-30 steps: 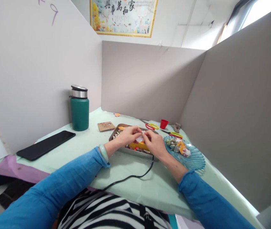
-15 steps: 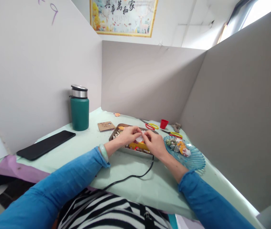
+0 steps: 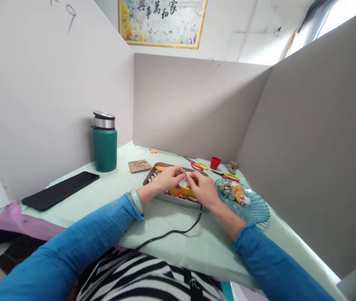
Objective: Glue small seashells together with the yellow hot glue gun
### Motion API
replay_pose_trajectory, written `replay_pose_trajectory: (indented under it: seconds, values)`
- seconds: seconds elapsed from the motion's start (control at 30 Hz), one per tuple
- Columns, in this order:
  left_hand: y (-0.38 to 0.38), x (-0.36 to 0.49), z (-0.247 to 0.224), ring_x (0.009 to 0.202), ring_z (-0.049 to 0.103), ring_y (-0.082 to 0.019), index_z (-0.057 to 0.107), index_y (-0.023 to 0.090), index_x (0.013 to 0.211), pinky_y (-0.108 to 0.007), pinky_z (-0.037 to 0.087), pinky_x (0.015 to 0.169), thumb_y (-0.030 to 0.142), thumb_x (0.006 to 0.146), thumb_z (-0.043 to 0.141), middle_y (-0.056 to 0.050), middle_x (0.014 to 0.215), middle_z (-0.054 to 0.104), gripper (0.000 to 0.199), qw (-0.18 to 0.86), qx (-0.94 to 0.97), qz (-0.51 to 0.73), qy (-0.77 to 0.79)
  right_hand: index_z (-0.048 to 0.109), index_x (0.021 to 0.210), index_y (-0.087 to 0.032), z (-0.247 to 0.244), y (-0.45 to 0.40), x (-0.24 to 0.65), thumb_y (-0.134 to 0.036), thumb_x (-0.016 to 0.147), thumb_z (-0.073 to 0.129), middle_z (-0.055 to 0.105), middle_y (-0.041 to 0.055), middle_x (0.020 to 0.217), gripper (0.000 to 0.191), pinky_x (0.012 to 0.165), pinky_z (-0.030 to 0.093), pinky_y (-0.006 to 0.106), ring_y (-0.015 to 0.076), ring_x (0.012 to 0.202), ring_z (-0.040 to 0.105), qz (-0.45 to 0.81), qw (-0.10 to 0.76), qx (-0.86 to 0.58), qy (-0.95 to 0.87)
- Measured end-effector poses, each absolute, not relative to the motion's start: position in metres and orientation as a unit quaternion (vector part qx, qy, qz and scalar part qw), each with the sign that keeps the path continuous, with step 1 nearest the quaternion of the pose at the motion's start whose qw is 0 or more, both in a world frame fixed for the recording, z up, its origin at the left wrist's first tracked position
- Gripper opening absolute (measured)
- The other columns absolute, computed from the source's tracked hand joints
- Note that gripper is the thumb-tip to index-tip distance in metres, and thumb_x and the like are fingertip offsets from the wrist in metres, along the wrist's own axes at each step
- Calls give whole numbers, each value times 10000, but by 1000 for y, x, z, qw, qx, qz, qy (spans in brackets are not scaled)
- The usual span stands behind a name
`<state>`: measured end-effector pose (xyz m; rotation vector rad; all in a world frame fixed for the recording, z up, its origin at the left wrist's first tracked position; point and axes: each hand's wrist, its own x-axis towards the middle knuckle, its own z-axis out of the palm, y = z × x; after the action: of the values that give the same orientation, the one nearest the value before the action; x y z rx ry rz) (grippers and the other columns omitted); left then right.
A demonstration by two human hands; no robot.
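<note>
Over a metal tray [image 3: 178,201] my left hand [image 3: 170,177] and my right hand [image 3: 203,187] come close together, fingertips pinched. Between them is a small white piece [image 3: 184,182], thin like paper or cloth; its exact kind I cannot make out. Both hands seem closed on it, from either side. Inside the tray lie small pale and brown pieces and a yellow item [image 3: 180,192], partly hidden under my hands. Just right of my right hand is a blue glass plate [image 3: 257,211] holding small wrapped or decorated pieces [image 3: 232,191].
Behind the tray are two pairs of scissors [image 3: 199,165], a red cup [image 3: 215,162] and grey lumps [image 3: 232,167]. A brown card [image 3: 139,166], a green bottle [image 3: 104,146] and a black phone-like slab [image 3: 61,190] are leftward. A black cable [image 3: 171,232] crosses the front. Partitions [image 3: 196,104] enclose the table.
</note>
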<state>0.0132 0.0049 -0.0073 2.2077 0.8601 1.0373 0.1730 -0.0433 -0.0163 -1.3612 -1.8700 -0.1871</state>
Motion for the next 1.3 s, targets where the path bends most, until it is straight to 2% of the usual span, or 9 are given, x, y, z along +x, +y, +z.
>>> replay_pose_trajectory:
  seconds: [0.5,0.87,1.3]
  values:
    - [4,14,-6,560,561,-91,583,132,841,-190,473,520,338,800,460,-12,692,596,243,291,814,387,321,603,785,-199,-17,-43,173,-362,853,413,640,14,655,259,531,316,232,134,560,536,-75,402,-540,-736]
    - [1,13,-3,588,563,-99,597,136,850,-191,461,537,304,800,447,-15,708,602,231,264,823,383,326,607,786,-199,-17,-43,173,-361,851,419,638,10,647,256,528,315,230,131,552,534,-79,399,-542,-736]
    - [3,13,-6,581,579,-97,575,137,852,-204,483,546,353,802,475,-21,717,609,243,279,822,381,320,602,793,-198,-17,-43,173,-370,855,415,641,20,660,262,535,319,234,138,564,542,-81,398,-539,-738]
